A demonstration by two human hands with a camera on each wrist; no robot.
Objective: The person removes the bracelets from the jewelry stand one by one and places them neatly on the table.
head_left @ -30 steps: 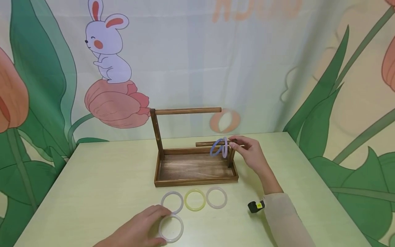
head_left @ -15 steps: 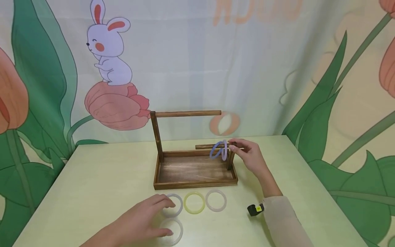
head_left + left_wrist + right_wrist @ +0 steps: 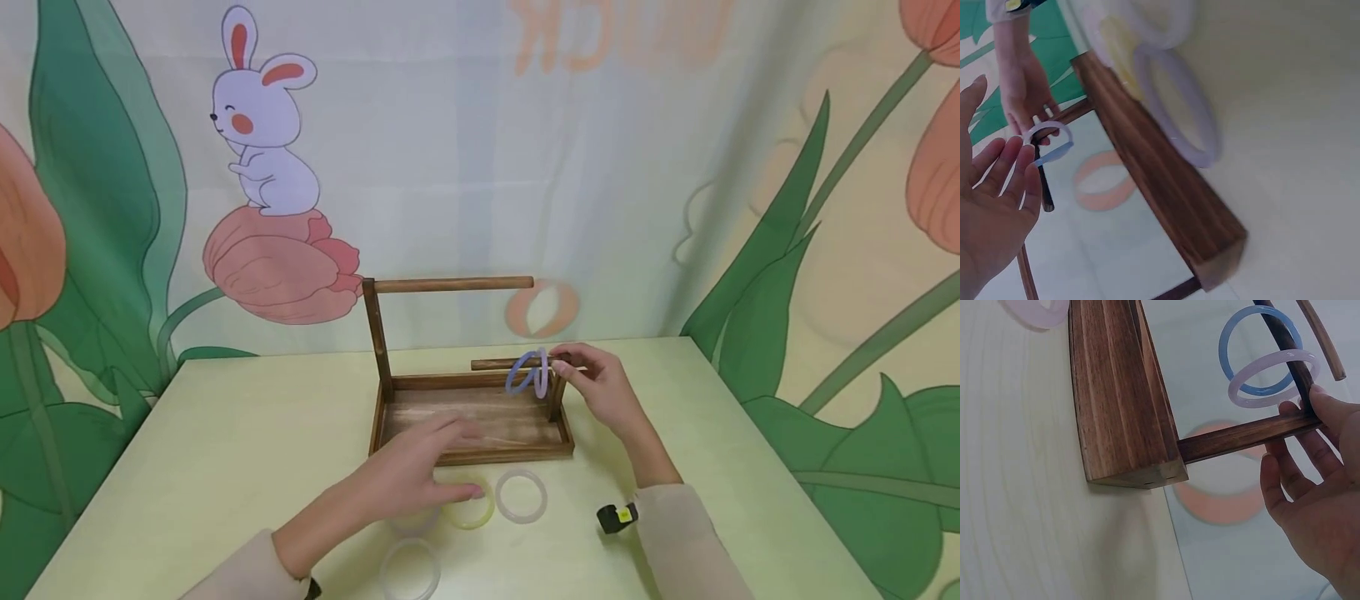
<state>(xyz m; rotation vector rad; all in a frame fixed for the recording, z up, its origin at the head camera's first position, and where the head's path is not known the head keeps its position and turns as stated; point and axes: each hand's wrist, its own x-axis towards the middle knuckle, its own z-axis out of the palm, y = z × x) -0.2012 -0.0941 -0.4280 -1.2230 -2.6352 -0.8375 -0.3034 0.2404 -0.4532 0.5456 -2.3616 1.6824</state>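
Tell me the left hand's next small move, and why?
Probably pinch the blue ring with the left hand and slide it off the lower bar: that hand holds nothing, the ring hangs nearer the bar's free end than the lilac ring, and the right hand holds the post at its other end.

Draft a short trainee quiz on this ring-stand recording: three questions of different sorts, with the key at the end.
1. Count: how many rings hang on the lower rod?
2. True or false: the yellow ring lies on the table.
3. Multiple choice: what does the right grip hold?
A) the yellow ring
B) the stand
C) the left grip

Key: 1. Two, one blue and one pale purple. 2. True. 3. B.
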